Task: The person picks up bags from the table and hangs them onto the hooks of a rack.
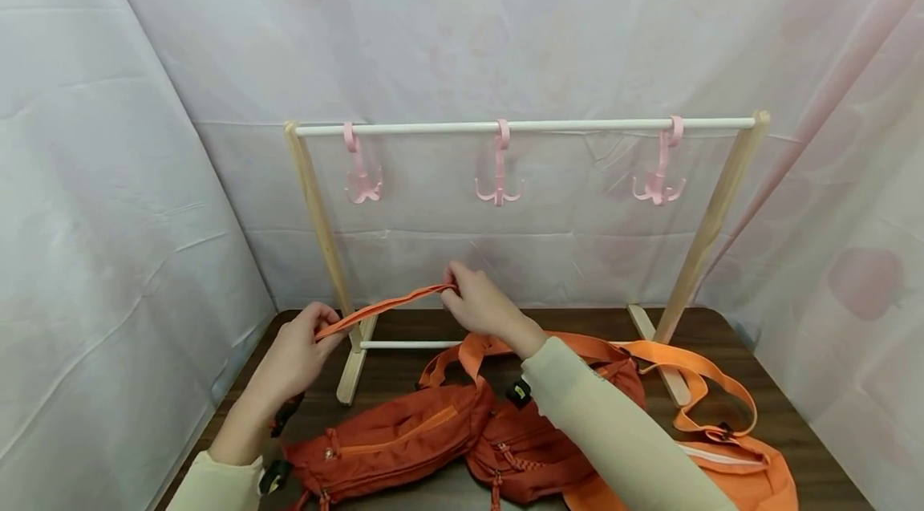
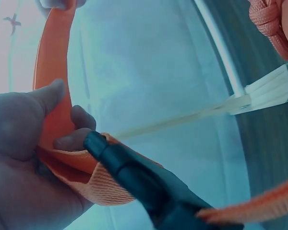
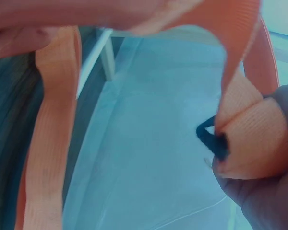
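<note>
Both hands hold an orange bag strap [image 1: 390,305] stretched between them above the table. My left hand [image 1: 296,346] pinches its lower left end between thumb and fingers; in the left wrist view a black buckle piece [image 2: 144,177] hangs beside the folded webbing [image 2: 110,184]. My right hand [image 1: 485,304] pinches the other, higher end in front of the rack. Below the hands lies a rust-red waist bag [image 1: 390,435] with a zipped pocket. Another rust-red bag [image 1: 516,447] lies beside it, partly behind the right forearm. Which bag the held strap belongs to is hidden.
A wooden rack with a white top rail [image 1: 577,126] stands at the back of the brown table [image 1: 787,435]. Three pink hooks hang on it: left [image 1: 364,186], middle [image 1: 499,174] and right [image 1: 658,178]. A bright orange bag [image 1: 776,475] with a looped strap [image 1: 711,371] lies at right.
</note>
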`<state>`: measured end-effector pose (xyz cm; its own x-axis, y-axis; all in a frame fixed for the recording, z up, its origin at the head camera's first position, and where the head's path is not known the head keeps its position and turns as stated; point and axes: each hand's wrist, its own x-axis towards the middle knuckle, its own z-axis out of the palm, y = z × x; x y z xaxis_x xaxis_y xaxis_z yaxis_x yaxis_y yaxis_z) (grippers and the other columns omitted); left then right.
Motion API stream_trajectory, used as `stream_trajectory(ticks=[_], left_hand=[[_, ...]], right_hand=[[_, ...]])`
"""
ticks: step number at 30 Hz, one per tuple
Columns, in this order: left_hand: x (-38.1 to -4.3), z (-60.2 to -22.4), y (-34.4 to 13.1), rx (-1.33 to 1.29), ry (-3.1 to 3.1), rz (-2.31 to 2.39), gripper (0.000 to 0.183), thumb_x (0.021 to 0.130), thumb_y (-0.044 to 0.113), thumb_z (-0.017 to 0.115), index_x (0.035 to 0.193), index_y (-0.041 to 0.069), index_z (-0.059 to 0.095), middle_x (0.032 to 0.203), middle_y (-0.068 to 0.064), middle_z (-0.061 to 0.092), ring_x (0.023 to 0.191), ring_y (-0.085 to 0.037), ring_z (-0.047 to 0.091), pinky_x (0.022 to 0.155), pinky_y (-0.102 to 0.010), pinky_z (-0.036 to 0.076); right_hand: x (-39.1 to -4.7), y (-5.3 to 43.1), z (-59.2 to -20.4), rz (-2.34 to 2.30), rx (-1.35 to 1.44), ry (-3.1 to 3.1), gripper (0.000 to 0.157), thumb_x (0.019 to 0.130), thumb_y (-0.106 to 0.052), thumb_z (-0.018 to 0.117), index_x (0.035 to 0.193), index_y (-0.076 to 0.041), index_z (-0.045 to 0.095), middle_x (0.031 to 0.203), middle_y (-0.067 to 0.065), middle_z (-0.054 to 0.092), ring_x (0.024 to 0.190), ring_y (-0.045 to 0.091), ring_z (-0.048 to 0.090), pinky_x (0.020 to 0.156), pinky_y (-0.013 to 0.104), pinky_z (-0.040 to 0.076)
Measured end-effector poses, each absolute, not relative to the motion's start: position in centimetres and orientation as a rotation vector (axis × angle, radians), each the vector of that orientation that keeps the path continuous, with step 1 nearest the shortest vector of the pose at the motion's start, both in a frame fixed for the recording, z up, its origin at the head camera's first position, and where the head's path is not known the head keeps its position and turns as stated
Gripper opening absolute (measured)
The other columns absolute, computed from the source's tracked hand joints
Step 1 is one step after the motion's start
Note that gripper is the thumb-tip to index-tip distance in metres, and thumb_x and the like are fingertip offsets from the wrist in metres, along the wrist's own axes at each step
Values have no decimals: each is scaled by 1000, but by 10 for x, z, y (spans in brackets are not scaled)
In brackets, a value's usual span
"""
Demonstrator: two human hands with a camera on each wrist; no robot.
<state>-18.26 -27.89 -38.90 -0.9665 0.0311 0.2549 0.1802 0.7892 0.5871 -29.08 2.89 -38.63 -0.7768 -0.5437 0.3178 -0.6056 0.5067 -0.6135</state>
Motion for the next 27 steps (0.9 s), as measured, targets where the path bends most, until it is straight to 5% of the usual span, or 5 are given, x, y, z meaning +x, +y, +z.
stream_trajectory(ticks=[9, 18, 27], left_hand=[[-170, -370, -279, -173, -2634, -924, 25, 108, 23, 67, 123, 7, 58, 94, -6, 64, 64, -17, 52, 57, -32, 43], [-160, -352, -279, -251, -2466, -965, 21, 112, 18, 58, 128, 5, 55, 87, -5, 60, 62, -15, 46, 56, -30, 40], [-151, -334, -277, -274, -2291, -950, 14, 109, 6, 58, 122, 0, 58, 81, -6, 55, 60, -13, 44, 53, -26, 35]], right_hand=[[-281, 26, -364, 1265, 1046, -2554, 8, 106, -13, 46, 105, -18, 51, 80, -3, 64, 53, 16, 48, 51, 31, 42], [-270, 24, -340, 1420, 1145, -2397, 9, 113, -18, 45, 107, -16, 51, 80, 7, 66, 56, 20, 61, 49, 36, 49], [-258, 22, -317, 1485, 1206, -2270, 5, 113, -17, 49, 112, -12, 50, 76, 2, 62, 56, 18, 57, 50, 34, 47]])
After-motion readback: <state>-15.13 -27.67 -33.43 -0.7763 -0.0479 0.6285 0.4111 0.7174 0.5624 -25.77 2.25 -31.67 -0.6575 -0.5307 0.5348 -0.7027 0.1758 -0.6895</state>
